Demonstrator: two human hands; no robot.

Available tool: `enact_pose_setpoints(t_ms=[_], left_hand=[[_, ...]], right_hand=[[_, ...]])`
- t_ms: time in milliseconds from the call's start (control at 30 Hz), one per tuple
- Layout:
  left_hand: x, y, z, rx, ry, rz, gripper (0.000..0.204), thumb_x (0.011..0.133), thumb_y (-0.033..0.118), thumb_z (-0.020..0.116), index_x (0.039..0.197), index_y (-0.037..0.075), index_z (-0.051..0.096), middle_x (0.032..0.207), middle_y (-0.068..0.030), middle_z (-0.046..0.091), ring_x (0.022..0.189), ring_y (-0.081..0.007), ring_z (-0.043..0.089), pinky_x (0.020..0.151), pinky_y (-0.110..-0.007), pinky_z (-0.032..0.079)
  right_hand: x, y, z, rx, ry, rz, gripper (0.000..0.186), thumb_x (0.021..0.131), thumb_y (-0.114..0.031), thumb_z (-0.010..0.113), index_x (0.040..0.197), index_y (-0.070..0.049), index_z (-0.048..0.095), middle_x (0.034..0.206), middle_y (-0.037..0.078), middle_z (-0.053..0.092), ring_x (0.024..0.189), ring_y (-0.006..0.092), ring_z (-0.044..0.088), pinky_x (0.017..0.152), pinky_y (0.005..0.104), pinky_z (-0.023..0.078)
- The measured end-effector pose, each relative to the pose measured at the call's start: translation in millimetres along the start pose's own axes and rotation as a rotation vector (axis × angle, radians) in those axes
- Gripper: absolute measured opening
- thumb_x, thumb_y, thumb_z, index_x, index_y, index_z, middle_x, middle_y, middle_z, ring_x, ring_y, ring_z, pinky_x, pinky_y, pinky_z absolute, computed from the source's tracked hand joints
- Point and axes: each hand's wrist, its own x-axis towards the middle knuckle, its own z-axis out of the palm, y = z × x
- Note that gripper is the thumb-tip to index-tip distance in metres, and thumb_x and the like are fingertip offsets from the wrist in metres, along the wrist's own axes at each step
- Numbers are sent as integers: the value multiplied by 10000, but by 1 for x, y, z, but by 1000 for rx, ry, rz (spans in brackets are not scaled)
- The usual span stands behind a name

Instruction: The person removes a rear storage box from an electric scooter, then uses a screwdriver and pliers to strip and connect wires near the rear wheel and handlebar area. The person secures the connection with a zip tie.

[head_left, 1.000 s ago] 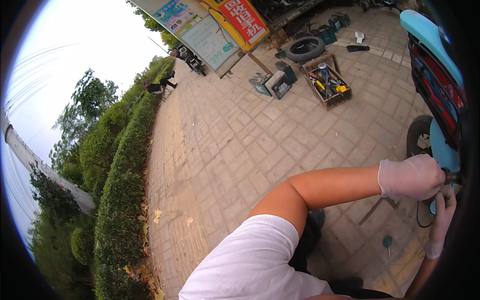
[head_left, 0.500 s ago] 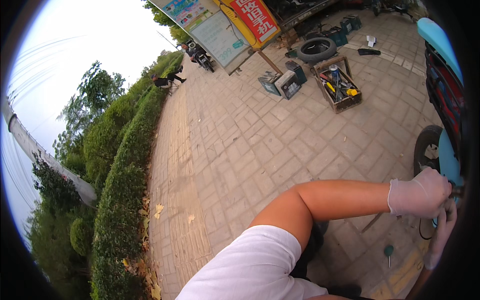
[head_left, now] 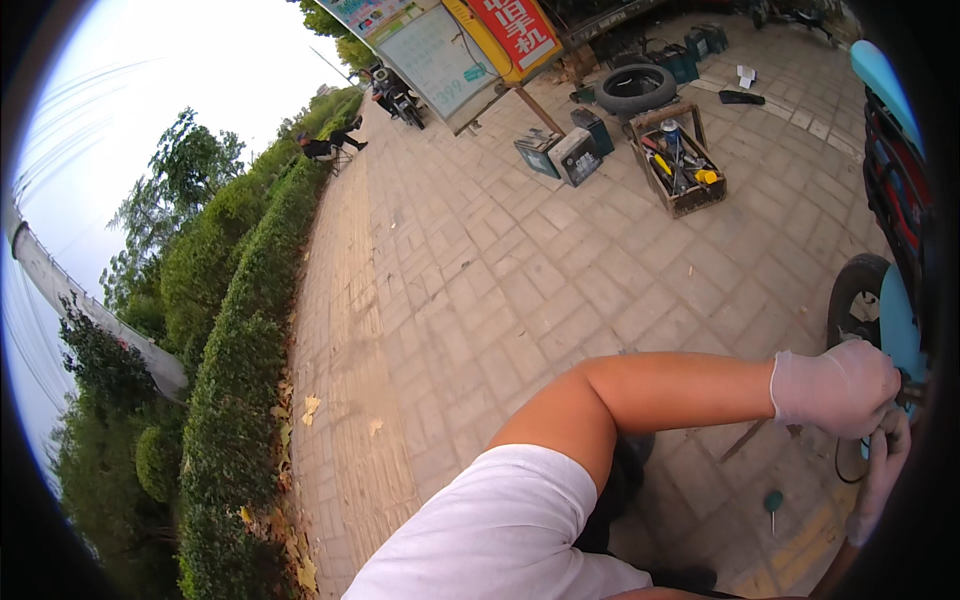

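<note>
My left hand (head_left: 838, 387), in a thin whitish glove, reaches across to the right edge of the view with its fingers closed. They curl around a dark part at the light blue electric scooter (head_left: 902, 325); the part is too cut off to name. Just below, my gloved right hand (head_left: 884, 465) has bent fingers gathered at the same spot, touching or nearly touching the left. What its fingertips hold is hidden. A thin black cable (head_left: 840, 462) loops beside the right hand. On the paving below lies a screwdriver (head_left: 773, 503) with a green handle.
A wooden toolbox (head_left: 690, 203) full of tools stands on the brick paving, near several batteries (head_left: 575, 160) and a loose tyre (head_left: 636, 90). A signboard (head_left: 440, 65) rises behind. Along the left runs a hedge (head_left: 235, 370); a seated person (head_left: 325, 148) and a motorcycle (head_left: 403, 100) are farther off.
The view has shifted slightly. Both hands stay at the same place on the scooter, with the left hand turned or moved only a little.
</note>
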Motion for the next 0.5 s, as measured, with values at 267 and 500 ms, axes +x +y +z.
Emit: enact_pose_setpoints(t_ms=[267,500], left_hand=[[-5,16,-34,-264,-30,0,206,798,155,575,810,-36,652,700,-218,661,749,-384,691,693,-465,559],[2,15,-14,-221,-3,-7,215,835,137,564,880,-72,588,791,-248,656,790,-412,674,714,-482,543]], right_hand=[[3,9,-13,81,15,25,268,909,-230,600,789,-79,414,808,-4,403,768,96,382,729,250,331],[-2,12,-21,50,23,7,311,924,-281,617,792,-83,415,792,-12,401,752,92,388,711,253,331]])
